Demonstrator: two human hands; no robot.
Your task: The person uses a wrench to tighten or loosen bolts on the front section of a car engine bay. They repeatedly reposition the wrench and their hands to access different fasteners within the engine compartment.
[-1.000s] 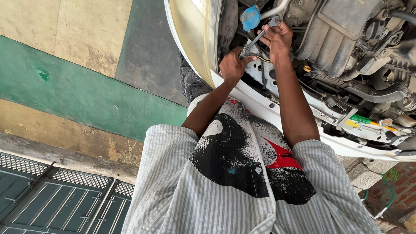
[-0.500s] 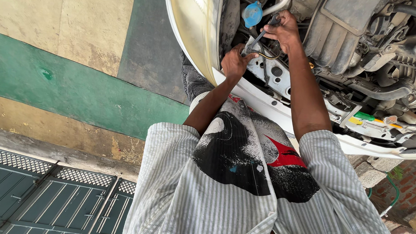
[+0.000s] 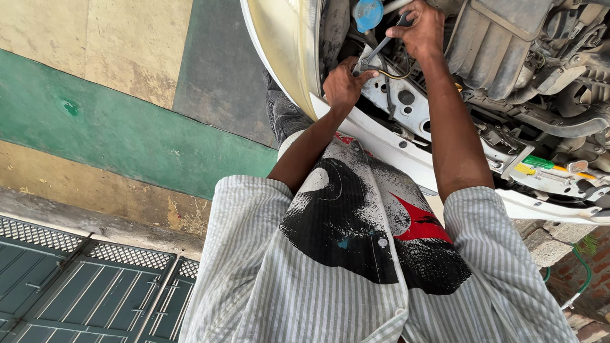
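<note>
While the white car [image 3: 417,163] stands with its engine bay [image 3: 533,72] exposed, 2 bare hands are seen at work near the front corner, viewed from a head-worn camera looking down over a striped shirt [image 3: 312,297]. Beyond the bumper, a green-painted floor band [image 3: 112,126] and a metal gate [image 3: 49,283] are visible at the left. Inside the bay, a grey bracket [image 3: 399,100] is flanked by hoses, and a blue reservoir cap [image 3: 367,11] sits just beside the tool. A slim metal wrench [image 3: 381,47] is held slanted between the hands: its upper end is gripped by the closed fingers of the right hand [image 3: 418,28], while its lower end is pinched and steadied by the curled fingers of the left hand [image 3: 344,86] against a fastener that cannot be made out. A slip is judged the main risk: if the wrench head is seated poorly, it could jump off, and knuckles could be driven into the bracket's edges or the nearby cap.
</note>
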